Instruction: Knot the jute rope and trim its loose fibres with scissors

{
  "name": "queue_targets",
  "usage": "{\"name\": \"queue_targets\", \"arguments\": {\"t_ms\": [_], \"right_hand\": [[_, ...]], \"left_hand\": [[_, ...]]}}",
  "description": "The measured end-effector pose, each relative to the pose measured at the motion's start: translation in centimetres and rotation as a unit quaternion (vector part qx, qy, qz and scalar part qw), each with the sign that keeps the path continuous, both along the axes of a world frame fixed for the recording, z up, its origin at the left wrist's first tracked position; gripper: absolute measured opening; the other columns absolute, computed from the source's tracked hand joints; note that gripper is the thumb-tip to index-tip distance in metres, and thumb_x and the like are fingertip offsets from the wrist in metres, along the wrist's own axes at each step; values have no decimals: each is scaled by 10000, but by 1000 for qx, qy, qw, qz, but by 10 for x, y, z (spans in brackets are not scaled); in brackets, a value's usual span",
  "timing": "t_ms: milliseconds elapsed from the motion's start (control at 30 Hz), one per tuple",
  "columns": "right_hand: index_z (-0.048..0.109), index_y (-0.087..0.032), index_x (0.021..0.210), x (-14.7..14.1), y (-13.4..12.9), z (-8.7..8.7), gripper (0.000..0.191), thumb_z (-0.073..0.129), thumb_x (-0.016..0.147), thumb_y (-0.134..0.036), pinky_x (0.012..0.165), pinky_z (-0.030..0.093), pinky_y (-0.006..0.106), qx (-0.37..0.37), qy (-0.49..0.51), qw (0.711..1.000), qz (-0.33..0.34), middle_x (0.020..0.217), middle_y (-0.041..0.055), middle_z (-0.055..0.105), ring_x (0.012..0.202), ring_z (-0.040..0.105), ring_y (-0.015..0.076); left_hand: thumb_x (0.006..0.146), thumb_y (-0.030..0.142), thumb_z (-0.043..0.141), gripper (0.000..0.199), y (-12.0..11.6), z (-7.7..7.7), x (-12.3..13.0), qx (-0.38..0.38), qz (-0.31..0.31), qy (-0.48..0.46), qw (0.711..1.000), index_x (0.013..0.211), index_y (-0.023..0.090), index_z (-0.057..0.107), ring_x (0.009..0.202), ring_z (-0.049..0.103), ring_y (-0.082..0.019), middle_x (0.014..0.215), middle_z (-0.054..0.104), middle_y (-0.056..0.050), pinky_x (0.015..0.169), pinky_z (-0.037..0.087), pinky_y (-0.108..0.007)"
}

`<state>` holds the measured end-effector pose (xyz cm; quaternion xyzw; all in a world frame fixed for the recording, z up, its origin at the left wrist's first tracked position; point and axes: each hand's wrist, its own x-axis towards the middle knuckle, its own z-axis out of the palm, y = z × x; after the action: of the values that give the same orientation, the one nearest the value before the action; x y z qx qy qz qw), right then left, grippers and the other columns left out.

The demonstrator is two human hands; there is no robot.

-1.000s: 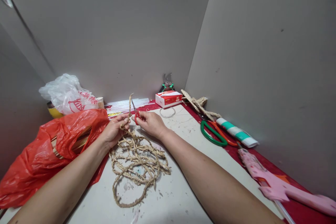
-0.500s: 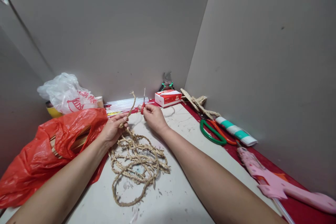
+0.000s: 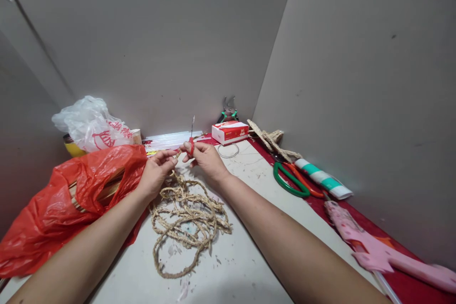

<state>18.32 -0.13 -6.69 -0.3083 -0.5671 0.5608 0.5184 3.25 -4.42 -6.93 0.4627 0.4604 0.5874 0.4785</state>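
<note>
A tan braided straw rope (image 3: 194, 221) lies in loose loops on the white board (image 3: 249, 256), and its upper end runs up to my hands. My left hand (image 3: 158, 168) is closed on the rope near that end. In my right hand (image 3: 204, 156) is a pair of small red-handled scissors (image 3: 191, 145), gripped with the narrow blades pointing up. The fingers of both hands almost meet, with the rope end between them; its tip is partly hidden by my fingers.
To the left sits a red plastic bag (image 3: 50, 199) holding wooden strips, behind it a white plastic bag (image 3: 92, 123). Clear sticks (image 3: 171, 140), a red-white box (image 3: 231, 133) and pruning shears (image 3: 228, 110) line the back. Green-orange-handled scissors (image 3: 290, 180) and a pink glue gun (image 3: 377, 249) are right.
My right hand has moved left, closer to my left hand, bringing the scissors along. The rope end that stood upright is now lowered between my fingers.
</note>
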Motion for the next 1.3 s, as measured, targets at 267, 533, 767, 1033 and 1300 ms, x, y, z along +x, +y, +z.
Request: {"name": "queue_targets", "arguments": {"t_ms": [267, 533, 767, 1033, 1300], "right_hand": [[646, -143, 661, 4, -2, 8, 440, 646, 689, -582, 439, 388, 202, 6, -32, 999, -8, 561, 13, 583, 515, 518, 102], [629, -164, 690, 10, 2, 0, 342, 574, 785, -488, 514, 392, 222, 143, -128, 980, -57, 627, 2, 582, 553, 512, 110], [679, -187, 915, 25, 3, -3, 276, 533, 839, -408, 569, 323, 228, 285, -345, 885, -130, 617, -11, 597, 551, 478, 108], [682, -200, 820, 29, -4, 5, 279, 527, 826, -431, 582, 276, 250, 326, -523, 782, -92, 690, 29, 658, 618, 524, 134], [669, -197, 924, 23, -10, 10, 397, 436, 845, -508, 620, 334, 284, 331, -624, 702, -91, 816, 82, 709, 714, 618, 203]], "left_hand": [[606, 216, 791, 210, -8, 4, 9, 49, 1, 58, 997, 777, 148, 690, 530, 462, -62, 600, 570, 27, 521, 373, -168], [705, 344, 709, 283, -4, 2, 3, -1, -1, 54, 999, 909, 150, 683, 412, 442, -55, 588, 619, 1, 420, 326, -170], [659, 241, 708, 354, 1, 6, -1, -45, -36, -75, 996, 979, 101, 652, 372, 387, -34, 570, 607, 7, 396, 280, -168], [683, 171, 675, 276, 4, 6, -8, -63, -31, -147, 987, 941, 123, 587, 386, 436, -41, 607, 628, -1, 409, 303, -156], [693, 149, 655, 286, 3, 9, -4, -59, -18, -147, 987, 964, 120, 567, 373, 445, -45, 632, 669, -27, 401, 311, -155]]}}
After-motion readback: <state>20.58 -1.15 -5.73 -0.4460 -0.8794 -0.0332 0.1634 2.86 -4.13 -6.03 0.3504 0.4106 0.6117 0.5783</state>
